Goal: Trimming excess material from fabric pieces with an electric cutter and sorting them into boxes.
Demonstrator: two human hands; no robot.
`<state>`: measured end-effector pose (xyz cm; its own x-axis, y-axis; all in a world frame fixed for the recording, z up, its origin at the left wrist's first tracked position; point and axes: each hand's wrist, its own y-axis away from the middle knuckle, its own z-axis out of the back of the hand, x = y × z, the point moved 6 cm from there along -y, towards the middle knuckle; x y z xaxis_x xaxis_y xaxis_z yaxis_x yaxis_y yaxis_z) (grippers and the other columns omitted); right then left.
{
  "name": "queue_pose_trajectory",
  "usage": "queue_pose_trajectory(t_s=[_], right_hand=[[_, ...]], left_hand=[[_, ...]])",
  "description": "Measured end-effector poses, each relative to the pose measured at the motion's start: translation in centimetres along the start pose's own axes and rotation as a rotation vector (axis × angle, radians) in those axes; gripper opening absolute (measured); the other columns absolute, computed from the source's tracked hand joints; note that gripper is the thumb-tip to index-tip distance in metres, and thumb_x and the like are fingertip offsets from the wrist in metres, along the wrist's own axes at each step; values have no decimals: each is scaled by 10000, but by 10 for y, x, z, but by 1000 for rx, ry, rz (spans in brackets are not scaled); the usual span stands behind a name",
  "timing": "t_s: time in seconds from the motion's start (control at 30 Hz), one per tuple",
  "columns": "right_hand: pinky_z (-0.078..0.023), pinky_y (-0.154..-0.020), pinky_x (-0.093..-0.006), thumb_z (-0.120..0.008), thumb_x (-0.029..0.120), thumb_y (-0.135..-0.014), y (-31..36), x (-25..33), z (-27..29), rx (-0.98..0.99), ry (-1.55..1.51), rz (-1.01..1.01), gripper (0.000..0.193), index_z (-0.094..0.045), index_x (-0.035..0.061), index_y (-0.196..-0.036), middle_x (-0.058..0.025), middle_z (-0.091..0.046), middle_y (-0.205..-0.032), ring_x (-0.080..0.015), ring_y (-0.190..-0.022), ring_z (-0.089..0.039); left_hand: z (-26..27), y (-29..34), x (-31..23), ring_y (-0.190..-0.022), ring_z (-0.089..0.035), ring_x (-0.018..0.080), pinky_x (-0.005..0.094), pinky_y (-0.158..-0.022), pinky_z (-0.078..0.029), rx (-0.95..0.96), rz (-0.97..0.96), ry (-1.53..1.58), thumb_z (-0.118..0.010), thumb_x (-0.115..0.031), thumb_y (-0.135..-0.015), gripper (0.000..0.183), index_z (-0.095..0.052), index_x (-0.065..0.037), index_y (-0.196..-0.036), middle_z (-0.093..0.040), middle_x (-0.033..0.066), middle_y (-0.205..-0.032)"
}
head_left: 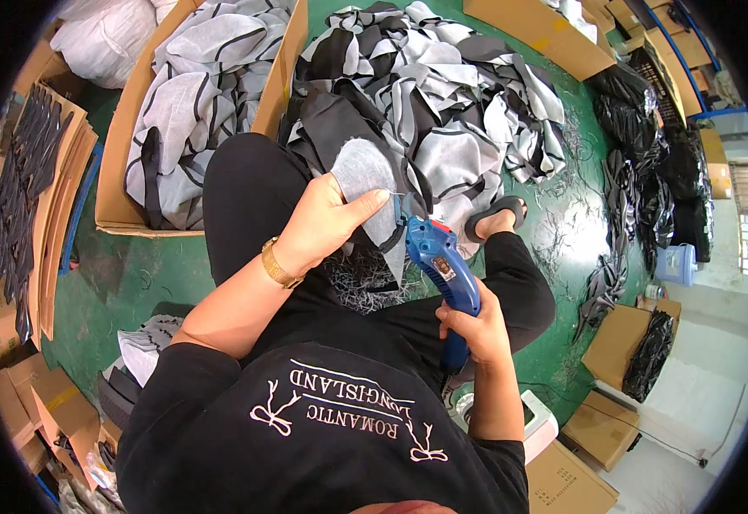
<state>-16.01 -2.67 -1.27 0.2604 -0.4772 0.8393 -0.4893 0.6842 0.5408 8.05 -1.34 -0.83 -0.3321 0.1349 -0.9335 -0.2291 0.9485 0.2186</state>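
Note:
My left hand (318, 218) is closed on the edge of a light grey fabric piece (361, 171) with dark trim, thumb lying on top of it. In my right hand (483, 325) is a blue handheld electric cutter (434, 257) with a red button; my fingers wrap round its grip. The cutter's head is against or very close to the fabric's right edge, beside my left thumb; its blade is too small to make out. Beyond my hands, a large heap of grey and black fabric pieces (459, 94) lies on the floor.
At the left stands an open cardboard box (121, 193) full of similar pieces. Thin trimmings (365, 287) lie on the green floor (168, 274) between my legs. Black plastic bags (631, 111) and cardboard boxes (601, 428) line the right side. Dark strips hang over cardboard sheets (65, 214).

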Motion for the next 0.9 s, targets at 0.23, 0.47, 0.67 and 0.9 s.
queue_pose_trajectory(t_s=[0.23, 0.47, 0.67, 0.9], right_hand=[[-478, -478, -280, -671, -17, -664, -2, 2, -2, 15, -35, -20, 372, -532, -33, -1008, -58, -554, -747, -153, -534, -560], [-478, -482, -282, -656, 26, -697, -22, 19, -5, -35, -142, 120, 395, -530, -55, -1062, -66, -545, -725, -145, -565, -547], [-486, -483, -279, -668, 70, -708, -13, 30, 6, -60, -184, 173, 434, -504, -69, -1085, -72, -535, -725, -138, -568, -533], [-496, -523, -270, -709, 34, -733, 4, -10, 1, 16, -111, 18, 460, -498, -32, -1136, -58, -556, -809, -137, -584, -563]], left_hand=[[-1, 5, -1, -822, -560, 55, 241, -745, -464, 81, 14, -91, -642, -128, -878, 199, -632, 13, -1018, -650, -4, -906], [-8, 4, 14, -802, -563, 46, 229, -723, -465, 170, 68, -143, -643, -134, -877, 189, -639, -5, -1015, -647, -20, -903], [9, -4, 30, -806, -635, 80, 216, -684, -498, -30, 244, 272, -627, -108, -878, 186, -617, -67, -1059, -662, -9, -929], [12, -12, 37, -845, -653, 129, 250, -735, -532, -64, 141, 342, -652, -48, -842, 270, -580, -51, -1102, -654, 41, -987]])
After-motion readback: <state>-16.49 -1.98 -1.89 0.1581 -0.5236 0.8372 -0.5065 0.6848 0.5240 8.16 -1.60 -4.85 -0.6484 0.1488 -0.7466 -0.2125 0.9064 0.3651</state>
